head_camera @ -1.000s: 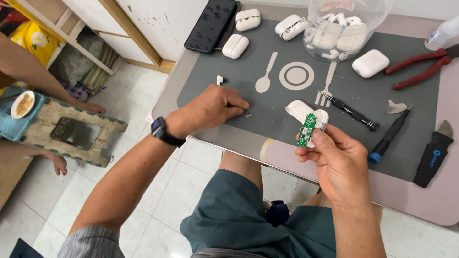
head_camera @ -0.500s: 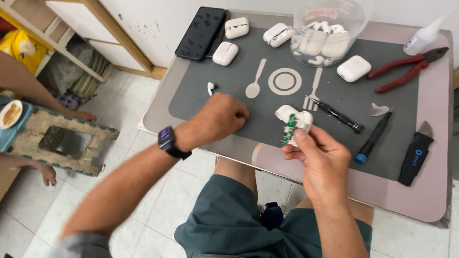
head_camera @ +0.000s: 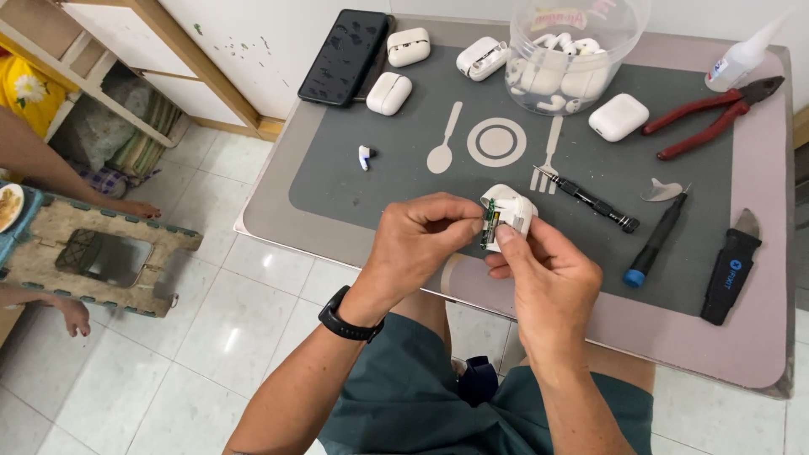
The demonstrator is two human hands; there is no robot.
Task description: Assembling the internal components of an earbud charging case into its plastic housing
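Note:
My right hand (head_camera: 546, 268) holds a small white earbud case shell (head_camera: 511, 211) with a green circuit board showing at its left side. My left hand (head_camera: 421, 242), with a black watch on the wrist, pinches at that board's edge with fingertips closed on it. Both hands hover over the near edge of the grey mat (head_camera: 354, 181). What the left fingers hold, if anything, is hidden.
On the mat lie a loose earbud (head_camera: 364, 156), a black screwdriver (head_camera: 590, 200), a blue-tipped tool (head_camera: 653, 244), a black pry tool (head_camera: 729, 265), red pliers (head_camera: 712, 114), white cases, a phone (head_camera: 345, 55) and a clear tub (head_camera: 573, 46). Another person's arm and feet are at left.
My left hand has lifted off the mat and come right to meet the case in my right hand. The camera view has shifted a little.

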